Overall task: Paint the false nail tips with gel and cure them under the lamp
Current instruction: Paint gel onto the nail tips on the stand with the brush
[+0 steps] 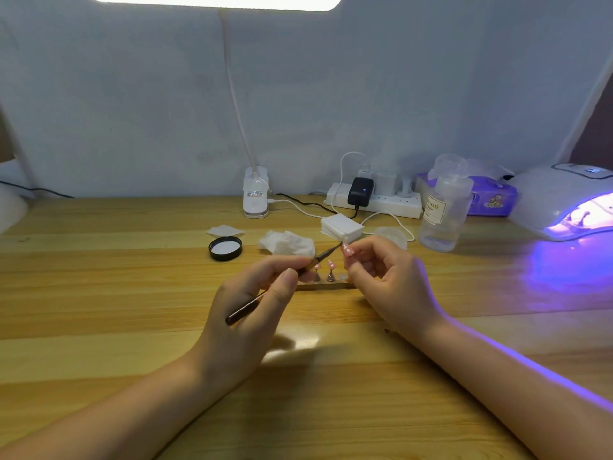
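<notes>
**Brush tip at nail held in right hand; lamp lit at far right**

My left hand grips the brush between thumb and fingers, like a pen. The dark handle runs back over the hand; the bristle end points up and right.

My right hand pinches one pink nail tip between thumb and forefinger, above the surface. The brush end meets this tip at its upper edge; whether the bristles actually touch, I cannot tell.

Between the two hands, two more pink tips stand on small stands on a strip lying on the surface. The left one is partly hidden by my fingers.

The curing lamp sits at the far right edge, its opening glowing violet and throwing violet light across the surface and my right forearm.

Other items noted behind the hands:
- black lid, inner side up, left of centre
- crumpled wipe beside it, a flat wipe further back
- stack of white pads
- clear bottle, upright, labelled
- power strip with plugs, against the backdrop
- purple tissue pack behind the bottle
- white clip-base desk light
</notes>
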